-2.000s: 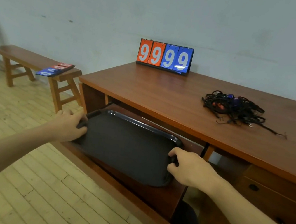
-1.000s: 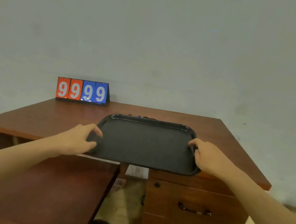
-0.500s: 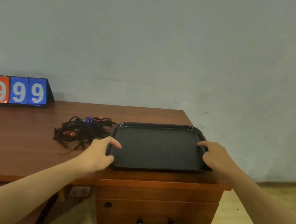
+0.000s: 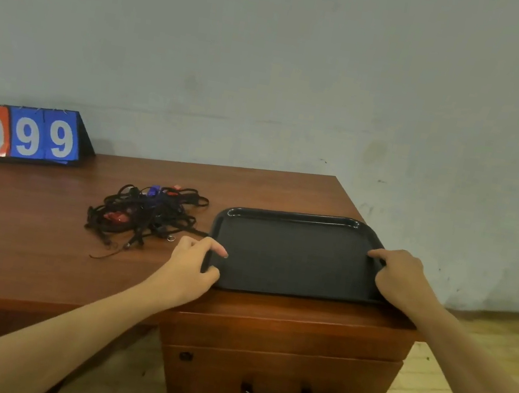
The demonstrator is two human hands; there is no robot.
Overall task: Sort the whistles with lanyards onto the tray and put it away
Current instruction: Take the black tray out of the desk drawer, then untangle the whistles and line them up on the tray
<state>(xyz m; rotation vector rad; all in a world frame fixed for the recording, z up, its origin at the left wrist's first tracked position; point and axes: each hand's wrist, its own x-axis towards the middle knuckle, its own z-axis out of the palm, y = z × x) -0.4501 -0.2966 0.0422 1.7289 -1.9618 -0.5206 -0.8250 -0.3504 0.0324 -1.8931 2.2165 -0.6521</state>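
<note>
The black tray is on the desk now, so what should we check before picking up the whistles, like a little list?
1. Black plastic tray lies flat on the brown wooden desk: ok.
2. Tray has nothing on it, ready for sorting: ok.
3. Hands free: not ok. The left hand grips the tray's left rim and the right hand grips its right rim.
4. Tangled pile of black lanyards with red and blue whistles lies just left of the tray, close to the left hand: ok.
5. Lanyards untangled: not ok, they lie knotted in one heap.
6. How many whistles there are: cannot tell, the cords hide most of them.
</note>
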